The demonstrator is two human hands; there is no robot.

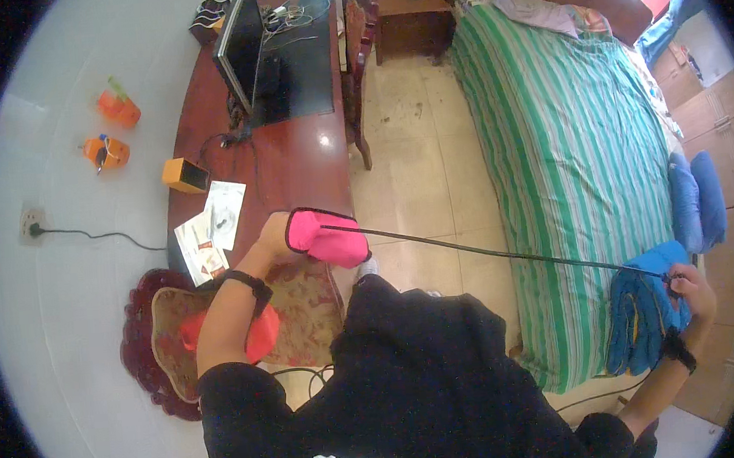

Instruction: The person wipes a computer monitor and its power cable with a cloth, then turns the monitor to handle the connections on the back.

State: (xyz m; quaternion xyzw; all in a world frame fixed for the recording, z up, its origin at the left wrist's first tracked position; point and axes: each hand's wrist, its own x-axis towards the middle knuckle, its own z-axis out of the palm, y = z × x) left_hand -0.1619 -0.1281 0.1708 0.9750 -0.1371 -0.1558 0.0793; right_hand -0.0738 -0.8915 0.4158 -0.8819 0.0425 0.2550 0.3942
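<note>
My left hand (275, 233) is held out over the desk's near edge, its fingers covered by a pink cloth (338, 241) with black trim that it grips. A long black cord (462, 246) comes out of the folds of this cloth and runs taut across to the right. At the other end my right hand (691, 293) is closed around the cord, above a folded blue quilt (651, 298) at the bed's near corner. How the cord sits inside the cloth is hidden. Both wrists wear dark bands.
To the left stands a reddish-brown desk (298, 161) with a monitor (239, 46), an orange box (184, 175) and papers (227, 206). A carved chair (159, 354) bears a red cloth (263, 328). A green-striped bed (566, 155) fills the right. More cord (600, 398) trails low.
</note>
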